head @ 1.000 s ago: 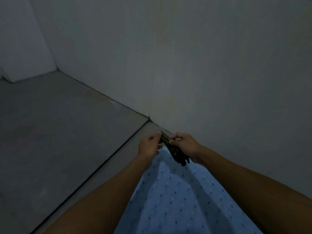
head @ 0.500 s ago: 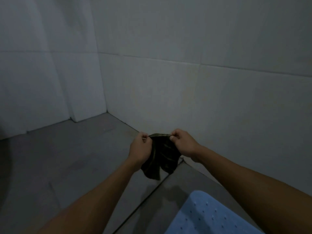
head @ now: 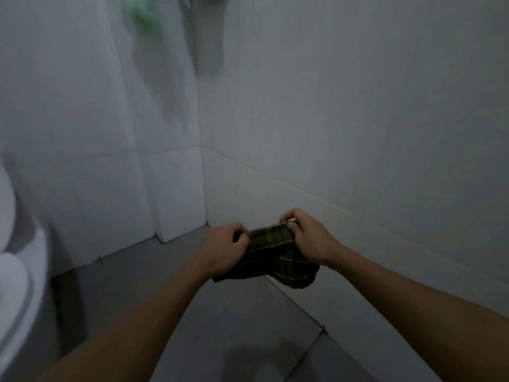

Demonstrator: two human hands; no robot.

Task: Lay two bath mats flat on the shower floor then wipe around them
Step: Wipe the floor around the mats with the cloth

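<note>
A dark green checked cloth (head: 275,257) hangs in the air in front of me, stretched between both hands above the grey shower floor (head: 170,277). My left hand (head: 225,250) pinches its upper left edge. My right hand (head: 305,238) pinches the upper right edge, a little higher. The lower part of the cloth droops toward the right. No bath mat is in view.
White tiled walls meet in a corner (head: 203,188) just beyond my hands. A white toilet (head: 16,271) stands at the left edge. Something green and blurred (head: 143,15) hangs high on the left wall. A floor tile joint (head: 311,351) runs at the lower right.
My view has lifted from the floor, so the light blue dotted mat has dropped out of sight. My hands have pulled apart and spread the bunched cloth open between them.
</note>
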